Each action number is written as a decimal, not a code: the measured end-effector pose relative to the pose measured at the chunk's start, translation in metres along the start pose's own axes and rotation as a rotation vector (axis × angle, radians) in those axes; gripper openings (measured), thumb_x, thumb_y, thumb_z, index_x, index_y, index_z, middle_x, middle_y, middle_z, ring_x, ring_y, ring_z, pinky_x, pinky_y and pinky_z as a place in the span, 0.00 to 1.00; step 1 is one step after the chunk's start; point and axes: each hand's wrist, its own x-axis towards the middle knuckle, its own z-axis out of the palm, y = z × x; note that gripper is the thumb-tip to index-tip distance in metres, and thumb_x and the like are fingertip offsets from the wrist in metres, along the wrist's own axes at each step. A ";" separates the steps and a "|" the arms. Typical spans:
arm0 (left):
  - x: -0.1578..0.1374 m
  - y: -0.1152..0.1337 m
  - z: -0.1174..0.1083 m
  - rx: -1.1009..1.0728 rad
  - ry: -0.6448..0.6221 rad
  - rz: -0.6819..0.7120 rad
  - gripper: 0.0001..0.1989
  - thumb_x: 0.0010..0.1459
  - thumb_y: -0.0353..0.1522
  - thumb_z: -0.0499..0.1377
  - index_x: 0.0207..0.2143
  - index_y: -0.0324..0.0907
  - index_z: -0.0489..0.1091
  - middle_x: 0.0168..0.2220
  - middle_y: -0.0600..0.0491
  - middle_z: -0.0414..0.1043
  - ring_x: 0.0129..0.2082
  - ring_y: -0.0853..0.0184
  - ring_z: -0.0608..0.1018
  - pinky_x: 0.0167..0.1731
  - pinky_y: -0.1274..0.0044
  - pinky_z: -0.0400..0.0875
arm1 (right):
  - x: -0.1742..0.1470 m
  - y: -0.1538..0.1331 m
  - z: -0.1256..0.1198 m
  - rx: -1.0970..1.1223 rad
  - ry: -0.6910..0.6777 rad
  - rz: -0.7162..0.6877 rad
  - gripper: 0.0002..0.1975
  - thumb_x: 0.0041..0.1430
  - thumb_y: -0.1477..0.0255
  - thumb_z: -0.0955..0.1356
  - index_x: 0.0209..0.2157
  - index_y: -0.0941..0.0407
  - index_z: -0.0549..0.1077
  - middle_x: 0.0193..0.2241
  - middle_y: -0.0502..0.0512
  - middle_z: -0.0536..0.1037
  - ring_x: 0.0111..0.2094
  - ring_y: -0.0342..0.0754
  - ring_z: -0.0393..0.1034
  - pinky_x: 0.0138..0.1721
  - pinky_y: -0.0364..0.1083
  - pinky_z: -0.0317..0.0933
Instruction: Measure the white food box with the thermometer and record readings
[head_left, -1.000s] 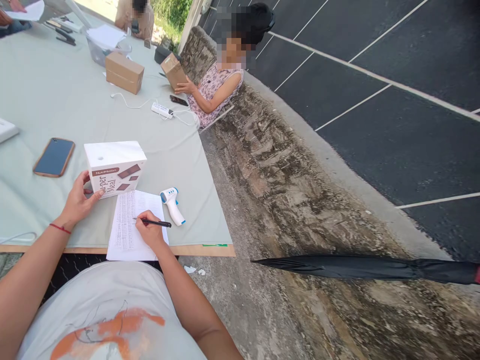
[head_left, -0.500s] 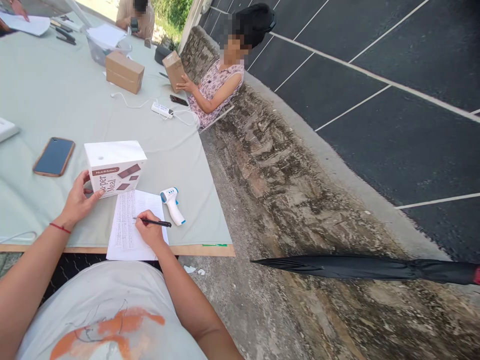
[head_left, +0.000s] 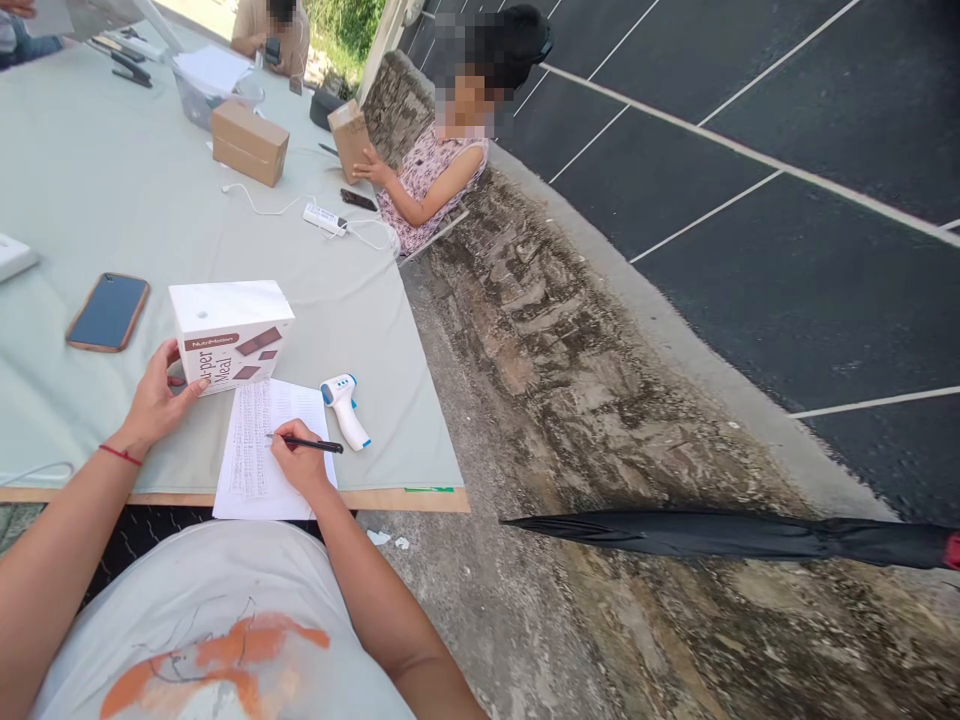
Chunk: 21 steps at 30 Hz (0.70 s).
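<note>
My left hand [head_left: 161,395] grips the lower left corner of a white box [head_left: 232,340] printed with brown bars and "NutriMotion", its thumb on the front face. The box stands on the table. My right hand [head_left: 298,460] is closed around a black pen [head_left: 319,443], with the tip at a sheet of paper [head_left: 247,470] that carries dense rows of writing. Part of the sheet hangs over the table's near edge. Just right of the paper lies a white and blue infrared thermometer [head_left: 346,410]. A smartphone [head_left: 109,312] in a brown case rests left of the box.
A cardboard box [head_left: 250,145], a power strip [head_left: 325,218] with white cables and a plastic bin [head_left: 199,105] of papers are farther back on the table [head_left: 375,330]. One seated person holds another cardboard box [head_left: 350,140]. A folded black umbrella [head_left: 675,537] juts in from the right.
At the far left, another person's paper has lifted from the table and the hand has moved up. My hands, the white box and the pen stay nearly still.
</note>
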 end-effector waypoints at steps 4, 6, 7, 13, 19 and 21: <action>0.000 0.001 0.000 0.000 -0.002 -0.004 0.34 0.57 0.47 0.61 0.61 0.43 0.57 0.62 0.40 0.63 0.61 0.48 0.68 0.43 0.61 0.75 | 0.000 0.000 0.000 -0.004 0.002 0.002 0.05 0.50 0.66 0.64 0.26 0.52 0.66 0.22 0.48 0.73 0.25 0.46 0.68 0.31 0.46 0.64; 0.000 0.001 0.000 0.002 -0.002 -0.005 0.34 0.57 0.47 0.61 0.61 0.43 0.57 0.62 0.40 0.63 0.61 0.48 0.68 0.44 0.60 0.75 | -0.001 -0.001 0.001 -0.014 0.005 0.006 0.05 0.50 0.66 0.64 0.26 0.52 0.66 0.22 0.47 0.73 0.25 0.46 0.68 0.31 0.45 0.64; 0.000 0.001 0.000 0.003 -0.002 -0.005 0.34 0.57 0.47 0.62 0.61 0.44 0.58 0.62 0.40 0.63 0.61 0.48 0.68 0.44 0.60 0.75 | -0.001 -0.001 0.001 -0.019 0.006 0.008 0.04 0.50 0.66 0.64 0.25 0.52 0.66 0.22 0.47 0.73 0.25 0.46 0.68 0.31 0.45 0.64; 0.000 0.000 0.000 0.001 0.002 0.002 0.34 0.57 0.47 0.62 0.61 0.44 0.57 0.63 0.40 0.63 0.61 0.48 0.68 0.44 0.61 0.75 | -0.001 -0.001 0.001 -0.005 0.013 0.006 0.04 0.50 0.67 0.64 0.25 0.52 0.67 0.21 0.47 0.73 0.25 0.46 0.67 0.30 0.45 0.64; 0.000 0.000 0.000 0.009 -0.001 0.016 0.34 0.57 0.48 0.62 0.61 0.45 0.57 0.62 0.41 0.63 0.61 0.48 0.68 0.43 0.61 0.76 | -0.001 -0.001 0.001 -0.034 0.013 0.013 0.04 0.50 0.67 0.64 0.25 0.52 0.67 0.22 0.47 0.74 0.25 0.46 0.68 0.31 0.45 0.65; 0.000 0.001 0.000 0.009 -0.002 0.019 0.34 0.57 0.48 0.61 0.61 0.45 0.57 0.62 0.41 0.63 0.61 0.48 0.68 0.43 0.61 0.75 | -0.001 -0.001 0.001 -0.031 0.013 0.013 0.04 0.50 0.67 0.64 0.25 0.52 0.67 0.22 0.47 0.74 0.25 0.46 0.68 0.32 0.45 0.65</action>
